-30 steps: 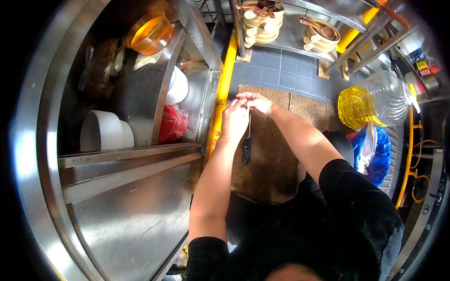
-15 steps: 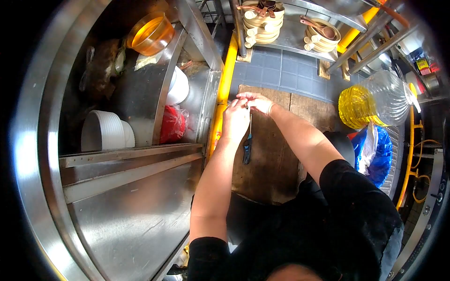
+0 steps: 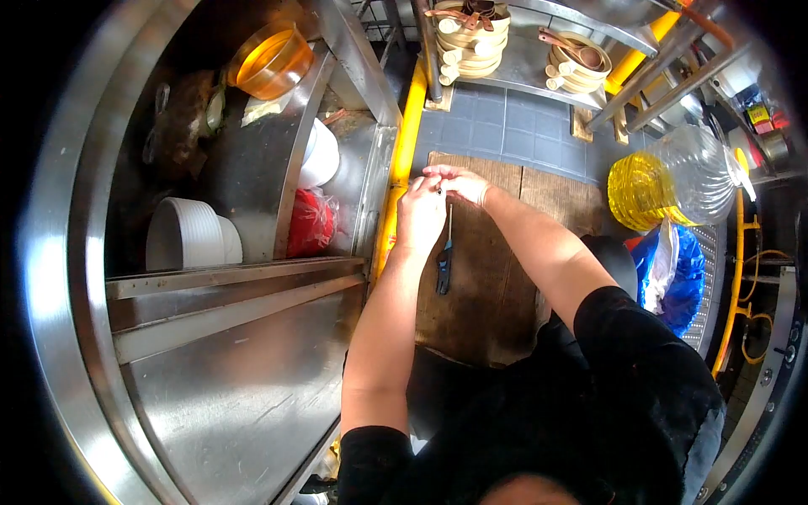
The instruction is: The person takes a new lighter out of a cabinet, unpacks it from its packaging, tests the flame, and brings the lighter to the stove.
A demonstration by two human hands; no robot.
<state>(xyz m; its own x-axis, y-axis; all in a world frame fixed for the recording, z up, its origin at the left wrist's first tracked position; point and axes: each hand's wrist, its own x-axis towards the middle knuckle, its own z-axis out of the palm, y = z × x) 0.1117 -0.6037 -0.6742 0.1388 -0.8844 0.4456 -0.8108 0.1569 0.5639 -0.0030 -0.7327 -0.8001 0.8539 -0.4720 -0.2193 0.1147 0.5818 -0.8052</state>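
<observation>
My left hand (image 3: 420, 210) is closed close beside the yellow pipe (image 3: 408, 135), its fingers bent toward the far end. My right hand (image 3: 463, 185) meets it from the right, fingertips pinched together against the left hand's fingers. A small dark spot shows between the two hands; what they grip there is hidden. Below them a screwdriver (image 3: 444, 268) with a dark, blue-marked handle and thin shaft lies on the brown wooden board (image 3: 484, 295). Neither hand touches its handle.
A steel cabinet at left holds white stacked bowls (image 3: 189, 236), an amber container (image 3: 271, 61) and a red bag (image 3: 311, 223). Stacked cream pans (image 3: 471, 50) stand on the far shelf. To the right are an oil bottle (image 3: 673, 181) and a blue bag (image 3: 682, 278).
Both hands stay together by the pipe. The left hand has turned and shifted very slightly; the screwdriver lies in the same place.
</observation>
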